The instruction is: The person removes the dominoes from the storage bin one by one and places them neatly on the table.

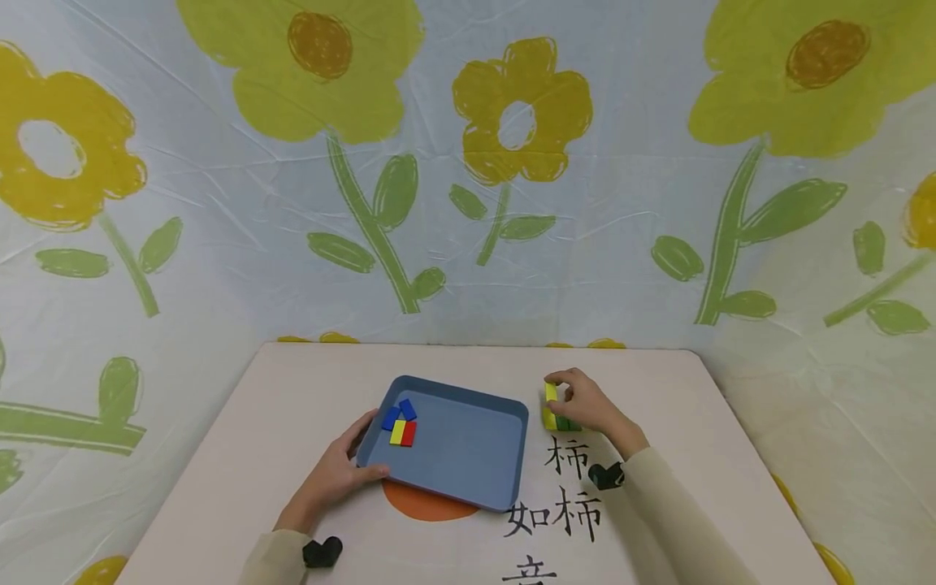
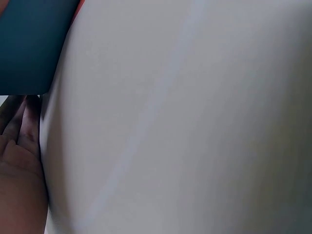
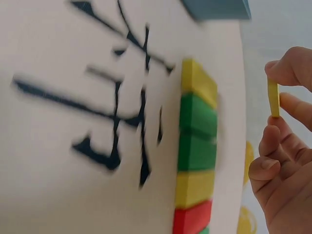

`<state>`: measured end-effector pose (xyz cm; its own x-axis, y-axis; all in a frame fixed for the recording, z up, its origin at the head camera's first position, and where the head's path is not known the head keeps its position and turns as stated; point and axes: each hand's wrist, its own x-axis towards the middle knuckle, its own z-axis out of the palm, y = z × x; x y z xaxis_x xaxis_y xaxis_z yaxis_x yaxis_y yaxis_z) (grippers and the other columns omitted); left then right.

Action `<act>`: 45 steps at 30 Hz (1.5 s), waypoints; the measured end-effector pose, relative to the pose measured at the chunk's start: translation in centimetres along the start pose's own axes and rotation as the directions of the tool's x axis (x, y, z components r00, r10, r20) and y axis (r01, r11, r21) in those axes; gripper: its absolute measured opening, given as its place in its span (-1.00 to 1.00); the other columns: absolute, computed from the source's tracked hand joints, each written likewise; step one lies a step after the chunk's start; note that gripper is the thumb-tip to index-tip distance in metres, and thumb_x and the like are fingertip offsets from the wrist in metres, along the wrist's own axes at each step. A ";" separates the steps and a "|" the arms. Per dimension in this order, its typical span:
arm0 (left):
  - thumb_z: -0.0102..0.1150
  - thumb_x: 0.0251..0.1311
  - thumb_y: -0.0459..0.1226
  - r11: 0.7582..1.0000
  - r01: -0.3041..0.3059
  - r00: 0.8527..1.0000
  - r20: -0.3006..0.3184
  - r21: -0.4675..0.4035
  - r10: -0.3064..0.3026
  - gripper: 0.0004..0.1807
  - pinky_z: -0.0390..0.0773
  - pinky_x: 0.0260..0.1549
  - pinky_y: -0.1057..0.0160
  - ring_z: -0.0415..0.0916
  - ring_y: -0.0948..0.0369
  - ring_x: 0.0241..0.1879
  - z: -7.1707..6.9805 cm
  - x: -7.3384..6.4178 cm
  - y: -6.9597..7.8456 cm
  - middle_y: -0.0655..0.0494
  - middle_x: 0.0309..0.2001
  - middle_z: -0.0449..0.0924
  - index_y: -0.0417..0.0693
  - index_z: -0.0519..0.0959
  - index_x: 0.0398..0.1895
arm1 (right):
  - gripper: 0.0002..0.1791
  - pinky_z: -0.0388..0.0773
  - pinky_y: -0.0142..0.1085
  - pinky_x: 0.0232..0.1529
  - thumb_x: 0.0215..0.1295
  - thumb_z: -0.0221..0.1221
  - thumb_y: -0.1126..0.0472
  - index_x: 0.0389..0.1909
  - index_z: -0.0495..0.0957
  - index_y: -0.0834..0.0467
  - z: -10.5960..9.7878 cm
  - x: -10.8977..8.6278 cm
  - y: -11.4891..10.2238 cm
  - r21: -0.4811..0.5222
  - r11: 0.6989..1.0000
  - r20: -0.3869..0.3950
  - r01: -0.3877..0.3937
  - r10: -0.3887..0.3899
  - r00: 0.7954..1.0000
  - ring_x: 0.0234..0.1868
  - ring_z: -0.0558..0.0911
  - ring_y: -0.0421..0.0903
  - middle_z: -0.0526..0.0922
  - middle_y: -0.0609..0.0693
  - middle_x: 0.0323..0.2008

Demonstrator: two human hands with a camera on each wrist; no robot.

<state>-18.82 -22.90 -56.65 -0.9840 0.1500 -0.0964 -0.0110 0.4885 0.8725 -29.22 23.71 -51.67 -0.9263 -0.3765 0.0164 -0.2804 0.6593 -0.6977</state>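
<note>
A blue-grey tray [image 1: 453, 443] lies at a slant on the table. My left hand [image 1: 336, 467] grips its near left corner, the thumb along the front rim and the fingers at the left side; the left wrist view shows these fingers partly hidden by the tray wall. Two blue blocks [image 1: 407, 409], a yellow block [image 1: 397, 432] and a red block [image 1: 409, 434] lie inside on the left. Right of the tray, my right hand [image 1: 588, 404] pinches a thin yellow block [image 3: 273, 97] between thumb and fingers, above a row of yellow, green and red blocks [image 3: 197, 151].
The pale table [image 1: 292, 390] carries black brush-written characters [image 1: 578, 513] and an orange printed shape [image 1: 431, 501] partly under the tray. A flowered cloth [image 1: 570, 268] hangs behind and at both sides.
</note>
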 end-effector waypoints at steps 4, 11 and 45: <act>0.55 0.07 -0.02 1.000 0.009 1.000 -0.007 -0.005 -0.009 0.10 0.18 0.49 -0.28 0.17 -0.15 0.55 0.0 0.1 0.0 -0.04 0.63 0.10 0.21 0.10 0.64 | -0.45 0.46 -0.28 -0.33 0.31 0.33 0.21 0.28 0.53 0.32 -0.9 -0.6 0.9 -0.028 0.999 -0.030 -0.044 0.044 0.999 -0.23 0.46 -0.03 0.51 0.28 0.17; 0.55 0.06 -0.04 1.000 -0.001 1.000 -0.004 -0.012 0.001 0.10 0.21 0.48 -0.26 0.20 -0.14 0.54 0.2 0.3 0.1 -0.05 0.62 0.12 0.20 0.12 0.64 | -0.46 0.47 -0.24 -0.30 0.28 0.31 0.19 0.26 0.54 0.28 -2.3 -1.6 3.1 -0.079 0.989 -0.053 -0.126 0.122 0.991 -0.19 0.47 0.01 0.51 0.25 0.10; 0.53 0.08 -0.01 1.000 -0.008 1.000 0.004 0.014 0.008 0.09 0.26 0.44 -0.31 0.26 -0.17 0.50 0.0 0.1 -0.2 -0.10 0.61 0.14 0.18 0.11 0.64 | -0.43 0.56 -0.14 -0.19 0.10 0.30 0.32 0.19 0.55 0.37 -3.9 -6.4 8.0 -0.157 0.957 -0.112 -0.244 0.228 0.967 -0.14 0.51 0.07 0.55 0.28 0.01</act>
<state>-18.91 -22.97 -56.82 -0.9833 0.1572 -0.0916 -0.0008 0.4997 0.8662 -26.52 33.87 -54.58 -0.9881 -0.1408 -0.0625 -0.0822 0.8248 -0.5594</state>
